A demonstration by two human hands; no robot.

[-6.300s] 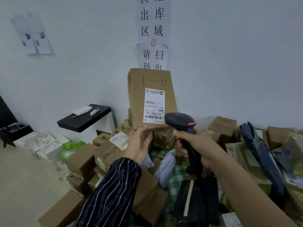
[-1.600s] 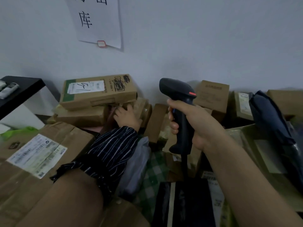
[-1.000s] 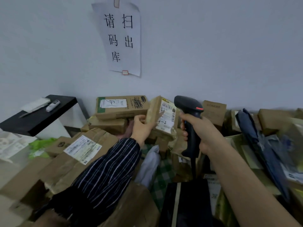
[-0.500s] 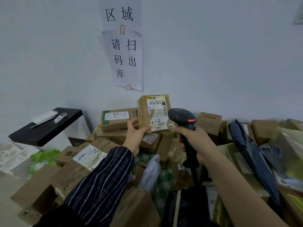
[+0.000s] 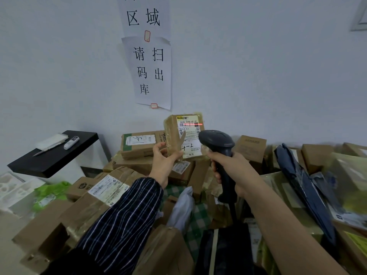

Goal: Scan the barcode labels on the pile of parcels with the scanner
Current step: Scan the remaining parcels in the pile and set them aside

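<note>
Concealment: the scanner (image 5: pixel 216 141) head covers the lower right corner of the label (image 5: pixel 188 135) on the held parcel (image 5: pixel 171 132). Most of the left hand's fingers lie behind that parcel and cannot be seen. The upper wall notice (image 5: pixel 148 16) is cut off by the top of the frame; the lower notice (image 5: pixel 152 72) is complete. The label's fine print is not legible; a handwritten mark on it reads 4-2. The scanner's handle base and cable run down into dark bags and are lost there. The right edge of the view is blurred.

Left hand (image 5: pixel 164 161): clamped on the lower left corner of the small brown parcel, thumb on the front face at the label's edge. The parcel is held upright above the pile of parcels (image 5: pixel 127 175), label toward the camera. The forearm wears a striped sleeve (image 5: pixel 123 221).

Right hand (image 5: pixel 232 167): wrapped tight round the black scanner's handle, the head just beside the parcel's right side. A thin red scan line (image 5: pixel 196 124) lies across the barcode near the label's top.

Surroundings: a box with a white label (image 5: pixel 139 143) sits on the pile behind the left hand. A black table (image 5: pixel 53 155) at left carries a white pad (image 5: pixel 52 138) and a marker (image 5: pixel 71 139). A dark blue bag (image 5: pixel 301 185) lies on the parcels at right.
</note>
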